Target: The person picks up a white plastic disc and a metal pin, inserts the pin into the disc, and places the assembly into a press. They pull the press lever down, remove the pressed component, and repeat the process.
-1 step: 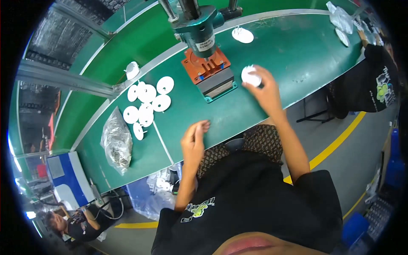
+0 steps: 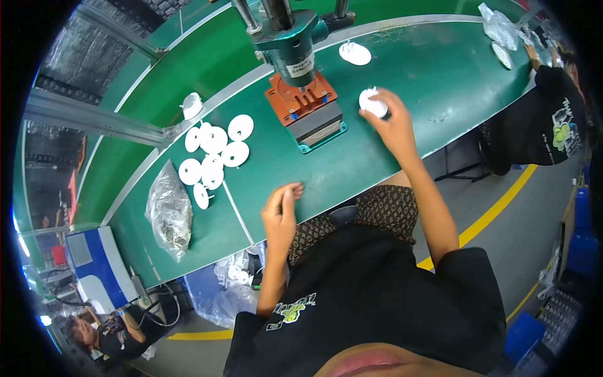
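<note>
White round part (image 2: 371, 104) pinched in the right hand (image 2: 396, 124)

It is right of the orange fixture (image 2: 306, 108), over the green table (image 2: 339, 169). The left hand (image 2: 280, 212) is curled; I cannot tell if it holds anything. White discs (image 2: 214, 140) lie farther left, near a clear bag (image 2: 169, 210).

- Over the feed I looked in on a factory workshop, apparently an assembly area.
- I saw a press-like machine (image 2: 300, 58) above an orange fixture (image 2: 298, 97) on a long green desk (image 2: 433, 72).
- Similar white discs (image 2: 214, 140) lay grouped there.
- I noticed a co-worker (image 2: 546, 125) at the right.
- Yellow lines (image 2: 502, 206) marked the grey floor (image 2: 521, 242); blue bins (image 2: 524, 336) stood beyond.
</note>
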The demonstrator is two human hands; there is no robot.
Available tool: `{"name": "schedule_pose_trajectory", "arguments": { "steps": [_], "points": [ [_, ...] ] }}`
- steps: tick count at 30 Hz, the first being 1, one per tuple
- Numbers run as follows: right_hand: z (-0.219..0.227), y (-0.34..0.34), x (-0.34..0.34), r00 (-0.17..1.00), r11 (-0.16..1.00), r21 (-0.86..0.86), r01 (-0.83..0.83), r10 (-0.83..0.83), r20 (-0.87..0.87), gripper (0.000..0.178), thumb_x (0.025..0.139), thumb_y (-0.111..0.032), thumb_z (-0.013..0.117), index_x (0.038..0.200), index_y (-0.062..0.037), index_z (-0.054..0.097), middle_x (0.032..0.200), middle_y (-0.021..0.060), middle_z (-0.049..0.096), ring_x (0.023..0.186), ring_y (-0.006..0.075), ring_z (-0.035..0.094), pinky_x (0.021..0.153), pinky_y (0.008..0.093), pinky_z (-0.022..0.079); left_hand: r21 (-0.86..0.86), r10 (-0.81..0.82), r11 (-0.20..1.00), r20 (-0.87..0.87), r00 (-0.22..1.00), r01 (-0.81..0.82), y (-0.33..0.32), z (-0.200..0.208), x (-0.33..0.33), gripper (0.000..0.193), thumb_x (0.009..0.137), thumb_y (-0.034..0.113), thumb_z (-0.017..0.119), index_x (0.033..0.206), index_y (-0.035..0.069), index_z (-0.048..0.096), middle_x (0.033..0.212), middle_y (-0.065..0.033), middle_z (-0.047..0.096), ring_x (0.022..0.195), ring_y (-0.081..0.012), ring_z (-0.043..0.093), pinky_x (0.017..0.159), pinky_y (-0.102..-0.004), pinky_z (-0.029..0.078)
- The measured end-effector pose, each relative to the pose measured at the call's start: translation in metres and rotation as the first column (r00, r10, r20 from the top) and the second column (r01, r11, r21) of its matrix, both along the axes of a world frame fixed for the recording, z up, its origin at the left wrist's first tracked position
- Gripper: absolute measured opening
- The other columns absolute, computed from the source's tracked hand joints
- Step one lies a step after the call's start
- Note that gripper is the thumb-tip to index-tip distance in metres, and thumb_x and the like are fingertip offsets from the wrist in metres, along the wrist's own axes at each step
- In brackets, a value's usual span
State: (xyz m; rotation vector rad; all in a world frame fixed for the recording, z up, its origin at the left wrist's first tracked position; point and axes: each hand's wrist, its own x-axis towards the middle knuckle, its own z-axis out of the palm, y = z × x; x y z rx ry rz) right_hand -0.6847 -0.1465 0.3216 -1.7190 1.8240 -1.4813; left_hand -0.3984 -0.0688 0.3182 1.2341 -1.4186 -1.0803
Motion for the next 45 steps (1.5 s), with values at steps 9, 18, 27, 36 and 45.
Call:
{"name": "schedule_pose_trajectory", "arguments": {
  "steps": [9, 18, 27, 36, 45],
  "points": [
    [-0.008, -0.117, -0.037, 0.994, 0.997, 0.001, 0.078, -0.078, -0.072, 0.051, 0.073, -0.024, 0.081, 0.114, -0.0034, 0.057, 0.113, 0.0182, 0.065, 0.102, 0.0356, 0.062, 0.09, 0.0397, 0.048, -0.046, 0.034, 0.999, 0.139, 0.99, -0.027, 0.0, 0.013, -0.002, 0.022, 0.098, 0.008, 0.049, 0.096, -0.005, 0.067, 0.089, -0.0136, 0.068, 0.079, -0.0188, 0.066, 0.072, -0.0294, 0.052],
    [-0.021, -0.127, -0.037, 0.963, 0.993, 0.014, 0.121, -0.114, -0.244, 0.068, 0.07, -0.027, 0.081, 0.125, -0.0003, 0.052, 0.12, 0.0218, 0.06, 0.113, 0.0374, 0.056, 0.101, 0.0439, 0.041, -0.089, 0.068, 0.995, 0.197, 0.978, -0.051, 0.001, 0.014, -0.006, 0.019, 0.096, 0.007, 0.051, 0.093, -0.004, 0.066, 0.085, -0.0135, 0.068, 0.078, -0.0213, 0.067, 0.072, -0.0304, 0.052],
    [-0.012, -0.042, -0.019, 0.969, 0.993, 0.109, 0.046, -0.017, -0.248, 0.057, 0.088, -0.024, 0.064, 0.134, 0.0039, 0.045, 0.137, 0.025, 0.045, 0.128, 0.0387, 0.042, 0.109, 0.0444, 0.031, -0.583, 0.377, 0.803, 0.332, 0.865, -0.126, 0.004, 0.027, 0.043, 0.007, 0.084, -0.001, 0.061, 0.088, -0.001, 0.066, 0.085, -0.0124, 0.067, 0.081, -0.0272, 0.065, 0.077, -0.0359, 0.051],
    [-0.002, 0.039, 0.017, 0.802, 0.97, 0.221, 0.098, 0.055, -0.595, 0.05, 0.097, -0.032, 0.049, 0.137, -0.0027, 0.045, 0.147, 0.019, 0.038, 0.138, 0.0361, 0.032, 0.116, 0.0473, 0.021, -0.273, 0.412, 0.837, 0.885, 0.219, -0.474, 0.003, 0.04, 0.219, 0.035, 0.087, 0.014, 0.061, 0.119, 0.0, 0.057, 0.12, -0.0214, 0.058, 0.109, -0.0391, 0.057, 0.092, -0.0437, 0.047],
    [-0.006, 0.036, 0.019, 0.804, 0.981, 0.181, 0.074, 0.048, -0.593, 0.05, 0.096, -0.031, 0.052, 0.136, -0.0027, 0.046, 0.146, 0.0192, 0.039, 0.137, 0.0366, 0.033, 0.115, 0.0487, 0.023, -0.293, 0.361, 0.853, 0.929, 0.083, -0.432, -0.028, 0.042, 0.24, 0.036, 0.075, 0.009, 0.061, 0.11, -0.002, 0.06, 0.112, -0.0208, 0.061, 0.105, -0.0384, 0.059, 0.086, -0.046, 0.05]
  ]
}}
